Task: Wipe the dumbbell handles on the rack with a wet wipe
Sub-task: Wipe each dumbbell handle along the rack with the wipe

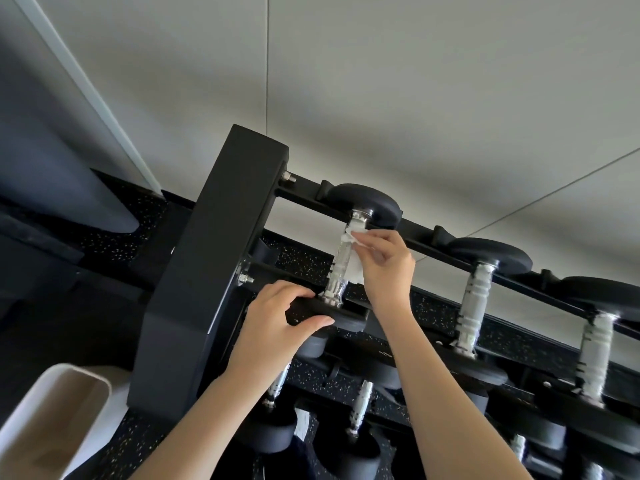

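The crumpled white wet wipe [354, 270] looked like thin, soft, fibrous cloth, creased all over. The bright chrome dumbbell handle [336, 273] beside it was shiny metal, rough with fine knurling, its collars polished smooth. The round black dumbbell head [348, 318] at the near end read as matt rubber, dull, no gleam. The boxy black rack upright [214, 254] was smooth painted metal with a faint satin sheen, and its small silver bolts [246, 279] glinted. The black floor [304, 261] showed grainy, pale-flecked rubber. The grey wall [381, 98] was smooth and matt.
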The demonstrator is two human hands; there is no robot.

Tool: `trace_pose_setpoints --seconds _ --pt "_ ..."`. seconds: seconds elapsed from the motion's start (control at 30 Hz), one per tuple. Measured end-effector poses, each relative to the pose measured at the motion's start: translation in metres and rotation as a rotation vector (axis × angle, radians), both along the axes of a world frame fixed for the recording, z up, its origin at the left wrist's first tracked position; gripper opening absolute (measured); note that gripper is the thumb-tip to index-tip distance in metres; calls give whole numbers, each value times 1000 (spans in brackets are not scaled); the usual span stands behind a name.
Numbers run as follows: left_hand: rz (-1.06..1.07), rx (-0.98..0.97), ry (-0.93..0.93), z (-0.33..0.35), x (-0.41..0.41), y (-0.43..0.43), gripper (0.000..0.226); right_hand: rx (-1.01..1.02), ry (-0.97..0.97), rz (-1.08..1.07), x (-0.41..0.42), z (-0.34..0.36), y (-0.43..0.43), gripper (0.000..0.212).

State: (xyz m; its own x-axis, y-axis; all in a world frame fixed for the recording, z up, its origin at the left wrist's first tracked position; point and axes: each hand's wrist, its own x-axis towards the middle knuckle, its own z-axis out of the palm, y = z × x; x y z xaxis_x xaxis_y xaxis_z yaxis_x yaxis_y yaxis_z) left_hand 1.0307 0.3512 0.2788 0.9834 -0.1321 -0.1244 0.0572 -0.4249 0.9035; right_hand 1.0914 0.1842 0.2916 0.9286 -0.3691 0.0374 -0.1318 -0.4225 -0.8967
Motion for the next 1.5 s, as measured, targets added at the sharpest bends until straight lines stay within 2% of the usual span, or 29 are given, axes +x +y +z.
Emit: trace_pose_setpoints --seconds 0.2,0.3,0.5,0.63,0.77,1.03,1.23,1.33,1.5 --pt "16 -33 -18 -2 -1 -1 38 33 48 112 -23 -6 -4 12" --pt "19 -32 -33 -1 -1 -1 38 -39 64 237 -35 -9 -7 17" --pt "21 -16 -27 0 -2 -2 34 3 181 380 -45 -10 -20 23" --pt "20 -23 -17 0 -3 -1 38 106 214 285 -53 -13 -23 26" --pt "17 -19 -27 -1 -3 -1 38 265 175 101 -52 -17 -17 23" --pt "29 -38 -24 -2 -5 -1 40 335 85 -91 -12 -15 -19 22" --pt "28 -38 -40 -3 -4 -2 41 431 15 -135 12 -15 -18 12" --pt "29 -42 -47 -3 -4 -1 42 471 35 -120 6 -20 -15 9" --pt "25 -26 -47 -5 -4 -1 42 650 103 -112 11 -23 -11 8"
